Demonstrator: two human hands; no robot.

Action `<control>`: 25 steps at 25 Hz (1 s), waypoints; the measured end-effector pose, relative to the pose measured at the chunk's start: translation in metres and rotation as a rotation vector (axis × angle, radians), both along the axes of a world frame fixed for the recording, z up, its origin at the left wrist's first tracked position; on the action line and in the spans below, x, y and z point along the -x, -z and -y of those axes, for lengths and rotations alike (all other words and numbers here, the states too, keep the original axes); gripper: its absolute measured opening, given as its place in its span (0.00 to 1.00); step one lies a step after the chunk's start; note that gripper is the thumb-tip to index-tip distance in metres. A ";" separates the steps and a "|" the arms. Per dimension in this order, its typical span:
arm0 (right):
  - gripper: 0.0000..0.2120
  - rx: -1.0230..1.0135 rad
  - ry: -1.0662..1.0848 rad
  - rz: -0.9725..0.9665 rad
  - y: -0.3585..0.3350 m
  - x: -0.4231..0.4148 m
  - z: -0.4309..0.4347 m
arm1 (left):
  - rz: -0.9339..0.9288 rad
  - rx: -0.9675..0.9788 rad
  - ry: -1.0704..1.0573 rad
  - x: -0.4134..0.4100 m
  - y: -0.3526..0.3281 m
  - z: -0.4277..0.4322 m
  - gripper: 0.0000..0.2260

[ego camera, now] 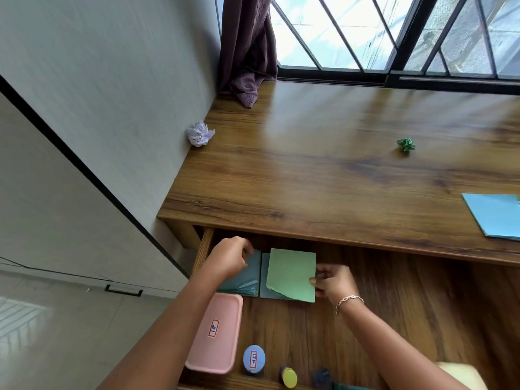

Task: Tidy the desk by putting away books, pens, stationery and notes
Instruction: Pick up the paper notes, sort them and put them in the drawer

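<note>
An open wooden drawer [394, 299] under the desk holds two stacks of teal paper [247, 280] side by side at its back left. A green sheet [291, 273] lies tilted on the right stack. My right hand [333, 281] pinches the green sheet's right edge. My left hand [229, 257] has its fingers curled on the left teal stack. On the desk top lie a green crumpled paper ball [406, 144], a white crumpled paper ball [199, 133] against the wall, and blue sheets [495, 218] at the right edge.
In the drawer's front left are a pink box [215, 342] with a label, a blue round lid [254, 358], a yellow round piece [289, 377] and a dark small object [321, 377]. A purple curtain [247, 46] hangs at the window. The wall stands to the left.
</note>
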State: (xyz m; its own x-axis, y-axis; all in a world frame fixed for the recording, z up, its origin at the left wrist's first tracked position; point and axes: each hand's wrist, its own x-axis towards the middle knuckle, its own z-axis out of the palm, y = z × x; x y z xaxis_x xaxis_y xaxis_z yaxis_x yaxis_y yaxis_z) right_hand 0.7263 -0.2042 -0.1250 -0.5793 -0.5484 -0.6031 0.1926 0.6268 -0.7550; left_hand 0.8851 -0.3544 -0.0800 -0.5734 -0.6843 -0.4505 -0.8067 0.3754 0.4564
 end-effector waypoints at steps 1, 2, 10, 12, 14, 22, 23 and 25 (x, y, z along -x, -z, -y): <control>0.17 -0.033 -0.037 -0.070 0.005 0.003 0.005 | 0.045 0.011 0.048 0.001 0.005 0.000 0.15; 0.17 -0.063 -0.083 -0.143 0.008 0.006 0.009 | 0.081 0.021 0.088 0.003 0.008 0.000 0.16; 0.17 -0.219 -0.303 -0.461 0.010 -0.004 0.025 | 0.207 0.088 0.294 0.016 0.027 -0.010 0.18; 0.18 -0.255 -0.332 -0.508 0.008 -0.006 0.024 | 0.239 0.112 0.336 0.017 0.030 -0.012 0.17; 0.19 -0.267 -0.339 -0.524 0.010 -0.007 0.023 | 0.262 0.144 0.367 0.018 0.031 -0.015 0.17; 0.14 -0.159 -0.210 -0.421 0.018 -0.005 0.020 | 0.289 0.233 0.338 0.020 0.025 -0.024 0.19; 0.14 -0.147 -0.218 -0.453 0.017 -0.003 0.017 | 0.292 0.265 0.335 0.022 0.023 -0.027 0.19; 0.15 -0.140 -0.300 -0.571 0.011 0.004 0.007 | 0.198 0.383 0.333 0.029 0.019 -0.036 0.17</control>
